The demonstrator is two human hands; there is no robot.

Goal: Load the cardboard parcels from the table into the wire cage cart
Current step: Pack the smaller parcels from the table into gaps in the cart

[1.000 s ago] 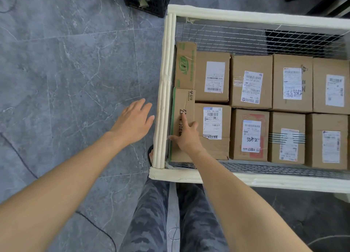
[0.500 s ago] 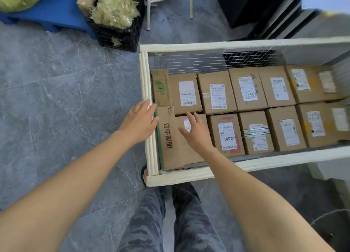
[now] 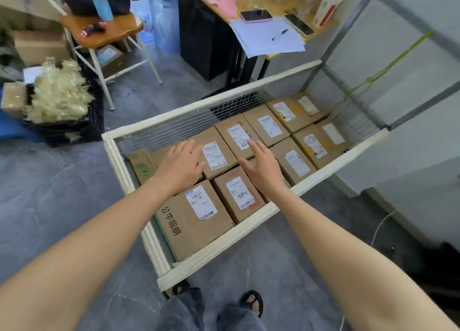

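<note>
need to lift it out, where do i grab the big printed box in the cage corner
From above: the printed box sits in the near-left corner of the cage cart, tight against a neighbour parcel. Probably grip its left edge, where a dark gap shows beside the rail.

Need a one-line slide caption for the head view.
Open left hand and right hand held over brown cardboard parcels packed label-up in the white-framed wire cage cart.
</note>
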